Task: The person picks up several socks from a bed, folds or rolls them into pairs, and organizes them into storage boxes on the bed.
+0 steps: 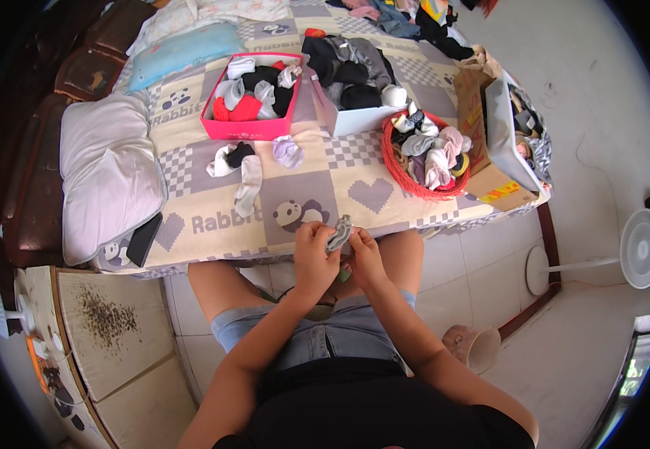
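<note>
Between my two hands, above the front edge of the bed, is a small bunched grey sock (pixel 338 234). My left hand (pixel 316 258) grips it from the left, and my right hand (pixel 367 255) pinches its right side. Loose on the bedspread in front of me lie a black sock (pixel 239 154), a whitish sock (pixel 248 185) and a lilac sock (pixel 288 152). Behind them stands a pink box (pixel 251 132) filled with socks. A red woven basket (pixel 395 174) at the right holds more bundled socks.
A pale blue box (pixel 358 119) of dark clothing stands beside the pink one. Right of the basket are a cardboard box (pixel 505 191) and a white bin (pixel 496 123). A pillow (pixel 109 168) and a dark phone-like object (pixel 145 240) lie left. A white fan (pixel 641 248) stands right.
</note>
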